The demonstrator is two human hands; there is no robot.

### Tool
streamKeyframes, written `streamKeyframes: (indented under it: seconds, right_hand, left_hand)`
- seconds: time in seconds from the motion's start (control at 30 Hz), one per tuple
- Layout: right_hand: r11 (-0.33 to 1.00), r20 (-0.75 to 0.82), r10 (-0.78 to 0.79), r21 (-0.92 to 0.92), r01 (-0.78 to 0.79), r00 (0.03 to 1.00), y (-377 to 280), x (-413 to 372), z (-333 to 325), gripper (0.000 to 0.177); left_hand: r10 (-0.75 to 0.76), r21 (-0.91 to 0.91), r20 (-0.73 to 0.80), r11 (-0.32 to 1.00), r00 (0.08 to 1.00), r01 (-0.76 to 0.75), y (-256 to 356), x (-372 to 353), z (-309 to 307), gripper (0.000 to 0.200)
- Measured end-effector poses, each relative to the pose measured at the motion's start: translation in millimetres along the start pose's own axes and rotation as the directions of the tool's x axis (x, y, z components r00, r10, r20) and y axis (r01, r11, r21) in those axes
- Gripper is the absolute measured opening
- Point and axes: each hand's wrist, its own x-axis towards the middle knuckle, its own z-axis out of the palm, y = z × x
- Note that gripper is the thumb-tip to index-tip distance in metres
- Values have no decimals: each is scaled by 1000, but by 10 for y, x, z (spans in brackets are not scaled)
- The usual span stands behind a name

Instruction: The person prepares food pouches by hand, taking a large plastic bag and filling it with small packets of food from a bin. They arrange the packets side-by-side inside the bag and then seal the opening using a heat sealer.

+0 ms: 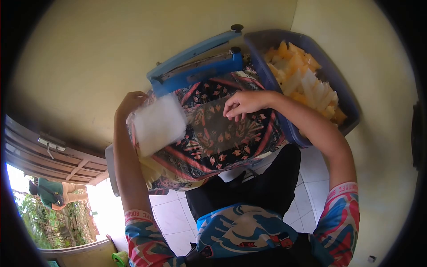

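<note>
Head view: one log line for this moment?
left hand holds bag stack | right hand on clear bag | blue sealer behind

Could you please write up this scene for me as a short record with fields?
left hand: grips a stack of plastic bags
right hand: fingertips on a single clear bag lying on the patterned cloth
beyond the cloth: blue heat sealer
by the right arm: blue tub holding pale yellow pieces
</note>
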Motion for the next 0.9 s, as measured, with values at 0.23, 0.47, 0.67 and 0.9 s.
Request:
streamKeyframes:
  seconds: [0.23, 0.47, 0.67, 0.9]
  right_hand:
    - [973, -31, 70, -219, -75, 997, 141, 45, -39, 34]
    - [967, -19, 46, -250, -49, 999, 192, 75, -34, 37]
    - [847, -139, -68, -531, -16, 988, 215, 43, 2, 30]
    - [801, -184, -34, -592, -83, 982, 166, 37, 38, 27]
  left_hand:
    - [103, 300, -81, 951, 991, -74, -622, 399, 73, 22]
    - [526, 689, -281, 693, 803, -213, -274, 214, 253, 31]
    - [433, 310, -256, 884, 864, -351, 801, -258, 797, 34]
    - [592, 219, 288, 725, 753, -653, 1195, -1089, 1962, 54]
